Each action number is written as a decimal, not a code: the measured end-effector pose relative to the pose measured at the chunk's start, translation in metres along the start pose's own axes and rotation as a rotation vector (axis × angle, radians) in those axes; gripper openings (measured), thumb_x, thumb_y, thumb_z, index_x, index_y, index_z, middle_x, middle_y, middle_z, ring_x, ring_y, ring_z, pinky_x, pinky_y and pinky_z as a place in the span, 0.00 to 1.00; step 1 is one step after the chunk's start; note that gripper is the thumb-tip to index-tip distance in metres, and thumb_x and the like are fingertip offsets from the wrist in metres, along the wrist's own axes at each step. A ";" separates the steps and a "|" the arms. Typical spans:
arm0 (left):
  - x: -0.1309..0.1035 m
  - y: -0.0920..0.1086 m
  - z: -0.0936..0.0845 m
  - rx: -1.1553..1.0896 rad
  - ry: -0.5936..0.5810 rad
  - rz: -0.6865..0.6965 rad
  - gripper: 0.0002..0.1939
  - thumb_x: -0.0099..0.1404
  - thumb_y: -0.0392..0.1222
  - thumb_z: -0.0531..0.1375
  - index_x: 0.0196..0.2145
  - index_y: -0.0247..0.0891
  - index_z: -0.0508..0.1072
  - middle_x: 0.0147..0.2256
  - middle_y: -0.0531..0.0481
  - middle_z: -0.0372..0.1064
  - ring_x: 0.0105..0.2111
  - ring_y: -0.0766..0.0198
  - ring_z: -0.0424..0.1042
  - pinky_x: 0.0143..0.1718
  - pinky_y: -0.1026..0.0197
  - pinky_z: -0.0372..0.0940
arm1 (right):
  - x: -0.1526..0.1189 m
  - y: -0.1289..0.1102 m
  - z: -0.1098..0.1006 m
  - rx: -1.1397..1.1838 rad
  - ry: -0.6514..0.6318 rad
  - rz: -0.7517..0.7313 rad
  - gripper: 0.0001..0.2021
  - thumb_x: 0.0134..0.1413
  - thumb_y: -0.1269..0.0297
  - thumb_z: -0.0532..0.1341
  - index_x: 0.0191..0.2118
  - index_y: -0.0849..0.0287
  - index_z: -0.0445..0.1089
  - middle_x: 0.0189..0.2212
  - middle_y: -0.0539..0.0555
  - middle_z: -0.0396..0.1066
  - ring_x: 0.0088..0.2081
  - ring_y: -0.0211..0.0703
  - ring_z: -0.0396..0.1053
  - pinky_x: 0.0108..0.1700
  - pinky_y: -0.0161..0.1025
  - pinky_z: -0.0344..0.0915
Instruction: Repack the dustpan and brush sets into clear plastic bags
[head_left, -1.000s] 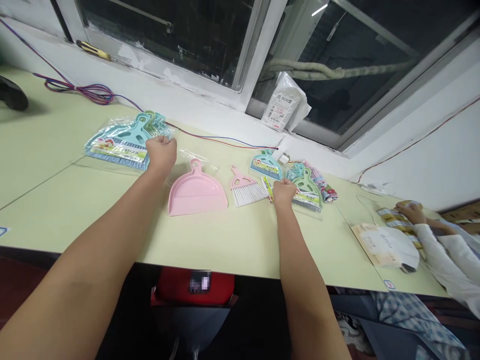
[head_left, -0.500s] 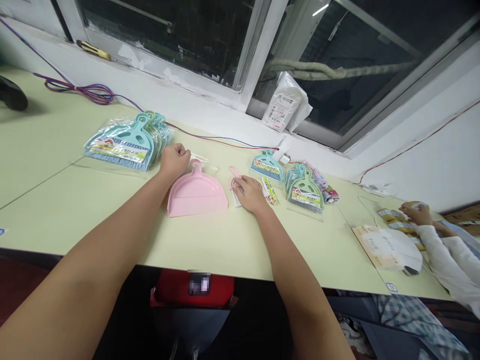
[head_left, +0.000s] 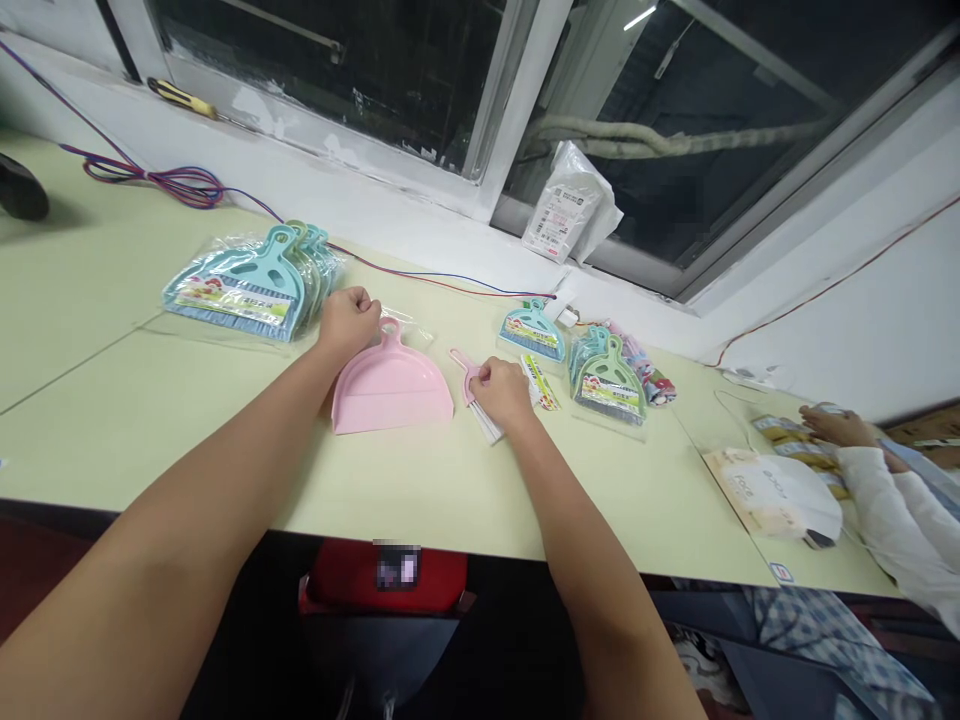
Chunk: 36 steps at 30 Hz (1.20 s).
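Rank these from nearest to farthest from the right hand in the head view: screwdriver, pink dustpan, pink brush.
1. Pink brush: at the right hand, partly covered by it.
2. Pink dustpan: just left of the brush, on the table.
3. Screwdriver: far left, up by the window.

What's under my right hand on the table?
A pink brush: its handle and some white bristles show. Your right hand covers the rest, so that part can't be seen.

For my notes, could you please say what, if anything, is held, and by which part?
The right hand holds the pink brush by its head; whether the left hand holds anything cannot be told.
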<state>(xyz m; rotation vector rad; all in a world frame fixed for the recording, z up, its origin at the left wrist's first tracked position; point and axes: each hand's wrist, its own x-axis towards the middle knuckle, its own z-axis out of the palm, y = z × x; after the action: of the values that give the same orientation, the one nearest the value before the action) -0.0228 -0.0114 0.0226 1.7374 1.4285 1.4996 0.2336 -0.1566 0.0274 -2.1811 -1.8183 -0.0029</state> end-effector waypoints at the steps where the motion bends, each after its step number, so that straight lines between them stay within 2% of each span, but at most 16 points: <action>1: 0.000 0.000 0.000 0.005 -0.002 0.009 0.19 0.57 0.37 0.61 0.18 0.42 0.52 0.19 0.55 0.47 0.23 0.64 0.49 0.29 0.56 0.49 | -0.001 -0.002 -0.001 -0.002 -0.015 0.032 0.07 0.60 0.61 0.60 0.42 0.56 0.72 0.42 0.57 0.75 0.48 0.55 0.67 0.49 0.45 0.59; 6: -0.001 -0.001 0.001 0.019 -0.029 0.019 0.19 0.58 0.36 0.60 0.19 0.42 0.53 0.20 0.55 0.47 0.24 0.63 0.50 0.29 0.57 0.50 | -0.008 -0.010 -0.007 -0.031 -0.041 0.069 0.09 0.56 0.62 0.62 0.43 0.56 0.68 0.40 0.59 0.76 0.46 0.57 0.69 0.47 0.47 0.59; 11: 0.001 0.000 -0.001 0.015 -0.006 0.017 0.19 0.58 0.35 0.60 0.20 0.42 0.51 0.20 0.55 0.46 0.23 0.64 0.48 0.29 0.57 0.49 | -0.010 -0.014 -0.014 -0.006 0.081 0.058 0.10 0.55 0.64 0.62 0.43 0.57 0.65 0.39 0.58 0.75 0.43 0.54 0.70 0.45 0.44 0.58; 15: 0.001 0.004 -0.002 0.044 0.010 -0.045 0.18 0.58 0.35 0.60 0.21 0.42 0.52 0.21 0.56 0.46 0.24 0.65 0.48 0.29 0.58 0.50 | -0.010 -0.012 -0.019 0.061 0.171 0.048 0.11 0.53 0.66 0.61 0.42 0.56 0.63 0.36 0.55 0.75 0.40 0.52 0.71 0.44 0.43 0.57; 25: 0.002 0.003 -0.002 0.098 -0.003 -0.062 0.17 0.58 0.36 0.60 0.22 0.41 0.53 0.21 0.55 0.48 0.24 0.65 0.49 0.29 0.59 0.51 | -0.010 -0.005 -0.019 0.177 0.175 0.029 0.14 0.49 0.66 0.62 0.42 0.54 0.61 0.35 0.50 0.74 0.37 0.49 0.71 0.42 0.42 0.57; 30: 0.003 0.000 -0.002 0.117 -0.013 -0.043 0.17 0.59 0.37 0.60 0.22 0.42 0.53 0.21 0.55 0.48 0.24 0.65 0.50 0.29 0.58 0.52 | -0.009 -0.004 -0.018 0.210 0.243 0.002 0.13 0.49 0.65 0.62 0.41 0.53 0.60 0.34 0.50 0.73 0.37 0.49 0.71 0.42 0.43 0.60; 33: 0.000 0.003 -0.003 0.176 -0.053 0.000 0.16 0.61 0.40 0.59 0.22 0.42 0.55 0.21 0.54 0.52 0.25 0.63 0.54 0.30 0.58 0.54 | -0.010 -0.005 -0.019 0.297 0.298 -0.027 0.14 0.49 0.64 0.61 0.42 0.54 0.61 0.36 0.51 0.73 0.38 0.49 0.71 0.43 0.43 0.62; 36: -0.003 0.010 -0.005 0.252 -0.084 0.014 0.12 0.65 0.44 0.59 0.26 0.42 0.62 0.25 0.52 0.62 0.27 0.61 0.61 0.33 0.57 0.57 | -0.012 -0.008 -0.020 0.383 0.346 -0.065 0.13 0.51 0.62 0.60 0.43 0.54 0.62 0.37 0.52 0.73 0.39 0.48 0.71 0.44 0.43 0.64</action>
<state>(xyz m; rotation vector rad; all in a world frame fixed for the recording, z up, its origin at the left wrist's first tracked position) -0.0227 -0.0196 0.0311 1.9356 1.6218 1.2805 0.2276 -0.1712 0.0456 -1.7344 -1.5464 -0.0401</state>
